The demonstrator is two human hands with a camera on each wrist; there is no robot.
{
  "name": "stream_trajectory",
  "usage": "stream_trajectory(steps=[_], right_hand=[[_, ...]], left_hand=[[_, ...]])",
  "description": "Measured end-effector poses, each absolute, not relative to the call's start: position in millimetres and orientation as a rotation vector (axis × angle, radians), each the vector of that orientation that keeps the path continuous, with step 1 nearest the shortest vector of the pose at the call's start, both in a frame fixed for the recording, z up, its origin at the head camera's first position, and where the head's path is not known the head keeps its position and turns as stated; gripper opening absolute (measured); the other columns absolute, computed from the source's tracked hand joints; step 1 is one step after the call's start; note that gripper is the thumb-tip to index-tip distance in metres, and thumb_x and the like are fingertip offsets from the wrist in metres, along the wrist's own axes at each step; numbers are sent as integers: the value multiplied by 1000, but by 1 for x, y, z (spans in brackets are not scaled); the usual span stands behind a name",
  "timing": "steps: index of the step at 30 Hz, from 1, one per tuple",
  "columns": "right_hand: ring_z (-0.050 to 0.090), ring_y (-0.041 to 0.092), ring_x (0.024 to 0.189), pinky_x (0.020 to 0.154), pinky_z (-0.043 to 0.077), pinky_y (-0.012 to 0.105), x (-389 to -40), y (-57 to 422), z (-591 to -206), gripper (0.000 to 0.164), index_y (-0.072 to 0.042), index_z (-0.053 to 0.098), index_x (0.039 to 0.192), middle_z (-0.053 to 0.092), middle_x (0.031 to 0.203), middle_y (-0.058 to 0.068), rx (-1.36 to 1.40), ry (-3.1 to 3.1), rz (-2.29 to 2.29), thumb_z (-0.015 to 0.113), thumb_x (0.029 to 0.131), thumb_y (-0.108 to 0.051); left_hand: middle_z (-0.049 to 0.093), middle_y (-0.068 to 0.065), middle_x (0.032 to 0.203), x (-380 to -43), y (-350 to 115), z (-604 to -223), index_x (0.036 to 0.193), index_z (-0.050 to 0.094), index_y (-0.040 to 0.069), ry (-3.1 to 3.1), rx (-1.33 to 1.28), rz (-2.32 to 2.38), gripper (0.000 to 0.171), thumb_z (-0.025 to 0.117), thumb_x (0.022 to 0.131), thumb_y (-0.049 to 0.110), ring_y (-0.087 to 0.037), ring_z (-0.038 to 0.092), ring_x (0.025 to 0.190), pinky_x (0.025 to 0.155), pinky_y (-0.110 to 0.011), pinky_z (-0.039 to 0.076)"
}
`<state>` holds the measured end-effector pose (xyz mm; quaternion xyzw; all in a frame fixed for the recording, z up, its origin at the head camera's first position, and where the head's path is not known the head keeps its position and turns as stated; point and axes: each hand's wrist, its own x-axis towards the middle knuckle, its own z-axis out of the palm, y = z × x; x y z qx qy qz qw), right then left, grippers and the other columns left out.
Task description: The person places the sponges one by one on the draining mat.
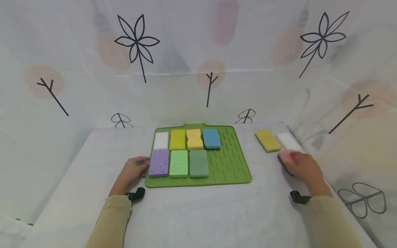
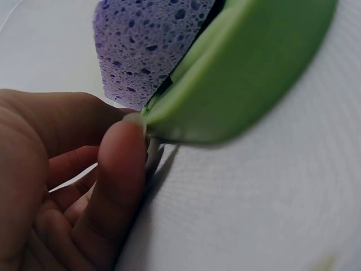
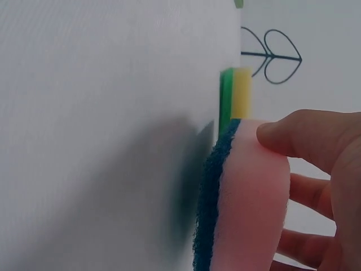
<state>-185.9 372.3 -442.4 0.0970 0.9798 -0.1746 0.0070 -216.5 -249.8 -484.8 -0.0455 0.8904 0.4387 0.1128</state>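
On the right, my right hand (image 1: 307, 169) grips a pink sponge (image 3: 251, 197) with a dark blue scouring layer, thumb on one side and fingers on the other. It appears tilted, with a shadow on the cloth beside it. My left hand (image 1: 132, 172) pinches the left edge of a green ridged mat (image 1: 229, 162) between thumb and forefinger, beside a purple sponge (image 2: 146, 51). In two rows on the mat lie the purple sponge, a speckled light green sponge (image 1: 179, 164), a grey-green one (image 1: 199, 164), a white one (image 1: 161, 141), a yellow one (image 1: 177, 139), a wavy pale-orange one (image 1: 194, 139) and a blue one (image 1: 211, 138).
Right of the mat lie a yellow sponge (image 1: 268, 140) with a green layer and a white sponge (image 1: 288, 141), close to the right hand. A white cloth (image 1: 211, 213) covers the table, and a printed curtain (image 1: 183, 51) hangs behind it.
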Motion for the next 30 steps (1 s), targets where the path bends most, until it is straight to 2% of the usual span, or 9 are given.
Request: stream_trajectory(steps=[6, 13, 30], right_hand=[[47, 50, 110, 90, 40, 63, -191, 357, -443, 60, 4, 48, 131, 52, 122, 34, 122, 3168, -559, 47, 96, -44], [44, 51, 113, 91, 39, 64, -196, 336, -444, 63, 3, 44, 136, 46, 127, 35, 150, 3119, -605, 48, 95, -45], [48, 47, 116, 94, 41, 62, -201, 293, -439, 66, 2, 46, 136, 53, 125, 32, 19, 3143, -673, 51, 94, -48]], left_hand=[[65, -15, 119, -218, -250, -488, 139, 51, 8, 2616, -163, 1257, 47, 55, 95, 26, -13, 66, 75, 74, -30, 53], [65, -15, 118, -217, -249, -486, 138, 52, 7, 2602, -162, 1281, 47, 56, 94, 24, -14, 66, 75, 71, -29, 55], [64, -15, 116, -215, -247, -483, 138, 52, 6, 2594, -162, 1298, 46, 55, 94, 22, -14, 65, 75, 69, -28, 55]])
